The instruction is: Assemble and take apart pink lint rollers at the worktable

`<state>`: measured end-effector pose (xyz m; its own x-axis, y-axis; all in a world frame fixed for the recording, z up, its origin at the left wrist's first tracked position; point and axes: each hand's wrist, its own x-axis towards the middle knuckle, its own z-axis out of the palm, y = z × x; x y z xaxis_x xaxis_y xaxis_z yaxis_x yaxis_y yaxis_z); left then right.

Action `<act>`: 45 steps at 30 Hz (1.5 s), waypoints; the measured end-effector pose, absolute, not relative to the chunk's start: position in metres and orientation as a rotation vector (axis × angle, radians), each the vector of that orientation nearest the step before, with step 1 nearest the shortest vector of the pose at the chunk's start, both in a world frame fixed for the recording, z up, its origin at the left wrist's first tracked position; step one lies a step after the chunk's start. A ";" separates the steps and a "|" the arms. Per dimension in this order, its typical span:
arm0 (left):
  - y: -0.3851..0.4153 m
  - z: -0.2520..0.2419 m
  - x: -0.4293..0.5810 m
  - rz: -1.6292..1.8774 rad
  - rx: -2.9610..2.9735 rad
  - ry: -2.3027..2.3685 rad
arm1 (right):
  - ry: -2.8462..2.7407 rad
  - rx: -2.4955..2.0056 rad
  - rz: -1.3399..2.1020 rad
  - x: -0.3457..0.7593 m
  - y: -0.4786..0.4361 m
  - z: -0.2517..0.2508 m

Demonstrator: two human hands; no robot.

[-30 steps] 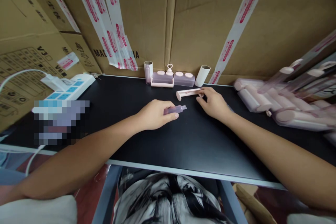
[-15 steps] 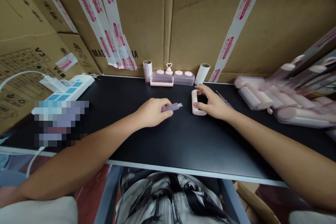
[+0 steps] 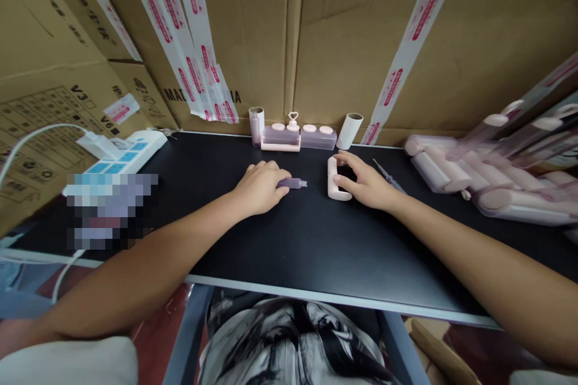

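Observation:
My left hand (image 3: 259,187) is closed around a short translucent purple tube (image 3: 295,183), its narrow notched end pointing right. The tube lies low over the black tabletop (image 3: 289,252). To the right, my right hand (image 3: 370,181) grips a pale pink C-shaped plastic frame (image 3: 333,180) between thumb and fingers. Tube and frame are apart. Just beyond my right hand lies a thin screwdriver (image 3: 388,175), partly hidden by the hand.
At the back stand a pink tray (image 3: 280,147), a purple box (image 3: 318,141) with round pink caps, and white paper rolls (image 3: 350,131). Pink and purple lint rollers (image 3: 478,168) pile up at right. A power strip (image 3: 135,153) sits left; cardboard (image 3: 361,30) walls the back.
My left hand has shifted slightly left and turned more palm-down, with the purple tube in it. My right hand still holds the pink frame, nearly in place. The view has shifted a little.

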<state>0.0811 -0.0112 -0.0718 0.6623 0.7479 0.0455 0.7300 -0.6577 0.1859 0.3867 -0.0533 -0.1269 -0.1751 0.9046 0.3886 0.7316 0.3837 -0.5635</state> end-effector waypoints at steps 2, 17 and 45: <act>-0.009 -0.073 0.081 0.163 2.728 1.195 | -1.914 -1.416 0.287 0.385 -0.054 -0.125; -0.010 -0.075 0.078 0.274 2.702 1.141 | -1.445 -1.829 -0.056 0.425 0.048 -0.071; -0.013 -0.063 0.081 1.211 2.241 0.867 | -1.891 -1.929 -0.068 0.364 0.060 -0.063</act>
<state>0.0811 -0.0134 -0.0634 0.4176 0.7061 0.5719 0.3140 -0.7028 0.6384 0.3636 0.0602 -0.0634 0.0655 0.9410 0.3319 0.9623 0.0284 -0.2704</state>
